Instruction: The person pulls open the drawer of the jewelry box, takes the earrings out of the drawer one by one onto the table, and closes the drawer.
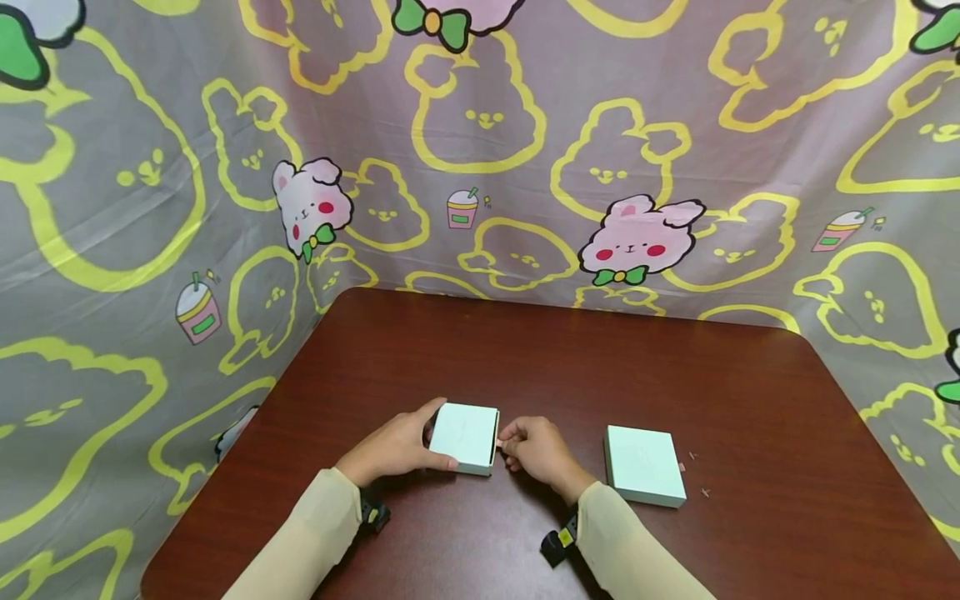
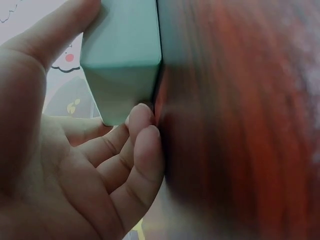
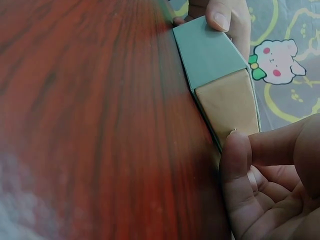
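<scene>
A flat mint-green box [image 1: 464, 434] lies on the table, held at its left end by my left hand [image 1: 397, 446]. The thumb of that hand is on one side and the fingers reach round the other; the left wrist view shows the box's plain end [image 2: 120, 90] facing the palm. At the opposite end, a tan inner drawer [image 3: 227, 102] shows inside the green sleeve. There my right hand [image 1: 538, 450] pinches a small pale pull tab [image 1: 500, 443] between thumb and forefinger. In the right wrist view, the fingertips mostly hide the tab.
A second mint-green box [image 1: 645, 463] lies to the right, a small pinkish tab [image 1: 682, 467] at its right side. Two tiny scraps [image 1: 705, 492] lie just beyond it. Patterned cloth [image 1: 495, 108] hangs behind and beside the brown table [image 1: 570, 367].
</scene>
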### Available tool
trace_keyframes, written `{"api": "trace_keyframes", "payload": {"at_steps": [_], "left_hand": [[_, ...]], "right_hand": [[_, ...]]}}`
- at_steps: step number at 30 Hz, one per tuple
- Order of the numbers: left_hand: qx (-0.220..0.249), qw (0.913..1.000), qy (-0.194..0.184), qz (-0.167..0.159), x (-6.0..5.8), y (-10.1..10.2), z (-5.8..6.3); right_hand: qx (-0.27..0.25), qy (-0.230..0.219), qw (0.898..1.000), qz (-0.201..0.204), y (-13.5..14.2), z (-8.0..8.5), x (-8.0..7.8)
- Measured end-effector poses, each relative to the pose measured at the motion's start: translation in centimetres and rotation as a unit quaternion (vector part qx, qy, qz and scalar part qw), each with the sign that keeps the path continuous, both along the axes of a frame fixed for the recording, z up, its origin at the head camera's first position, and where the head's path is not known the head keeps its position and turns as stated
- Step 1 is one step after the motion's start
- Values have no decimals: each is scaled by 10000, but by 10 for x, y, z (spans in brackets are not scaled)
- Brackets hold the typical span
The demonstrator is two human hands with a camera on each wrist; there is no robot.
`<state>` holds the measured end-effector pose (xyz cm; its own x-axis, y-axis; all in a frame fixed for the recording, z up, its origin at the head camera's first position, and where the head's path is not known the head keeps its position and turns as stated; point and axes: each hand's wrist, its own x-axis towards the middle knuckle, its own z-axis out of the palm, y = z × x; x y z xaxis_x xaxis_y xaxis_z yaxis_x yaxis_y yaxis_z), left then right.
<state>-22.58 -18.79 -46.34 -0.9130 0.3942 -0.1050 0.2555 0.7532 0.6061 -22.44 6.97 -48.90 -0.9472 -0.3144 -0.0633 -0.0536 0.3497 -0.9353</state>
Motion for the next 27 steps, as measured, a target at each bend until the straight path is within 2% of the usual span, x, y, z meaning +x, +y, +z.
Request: {"api": "trace_keyframes", "payload": {"at_steps": [19, 27], "left_hand": [[-61, 10000, 24, 30, -1, 0, -1], [-48, 9999, -77, 54, -1, 0, -1]], "right_hand": [[-102, -57, 9999, -110, 6, 0, 1], [-160, -96, 9997, -134, 10, 0, 2]]}}
